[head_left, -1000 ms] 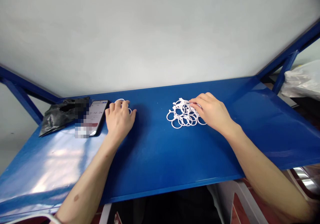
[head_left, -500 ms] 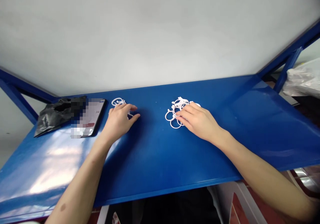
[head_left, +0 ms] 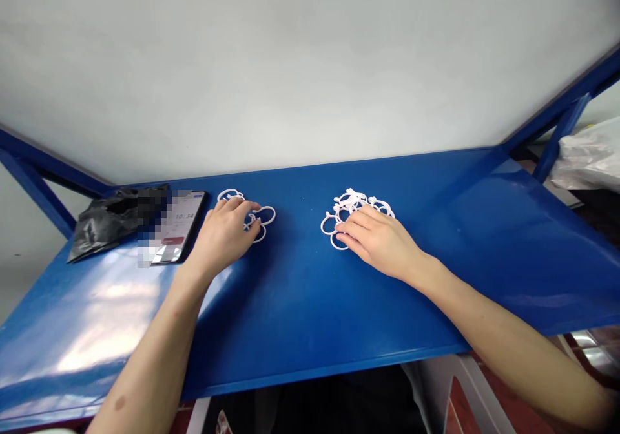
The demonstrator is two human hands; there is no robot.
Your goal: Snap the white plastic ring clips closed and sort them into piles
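Note:
My left hand [head_left: 227, 230] is on the left side of the table, its fingers bent over a small group of white plastic rings [head_left: 266, 215]. Its thumb and index finger close round the part where those rings meet, and two loops stick out to the right. Another white ring [head_left: 229, 193] shows just beyond the knuckles. Over to the right, my right hand [head_left: 380, 235] rests on a larger tangled pile of white plastic rings [head_left: 351, 197]. Thumb and index finger come together at the pile's near left side, on a ring there. The palm hides part of the pile.
Both hands work over a blue table [head_left: 310, 305]. At the left lie a smartphone [head_left: 177, 230] and a crumpled black plastic bag [head_left: 104, 224]. A pale wall [head_left: 310, 66] rises behind, blue frame bars [head_left: 564, 121] stand at the sides, and a clear plastic bag [head_left: 591, 156] hangs at far right.
My left hand has drawn slightly left, its thumb and index finger nearer together. Ring loops now show to its right. My right hand has shifted slightly left over the pile.

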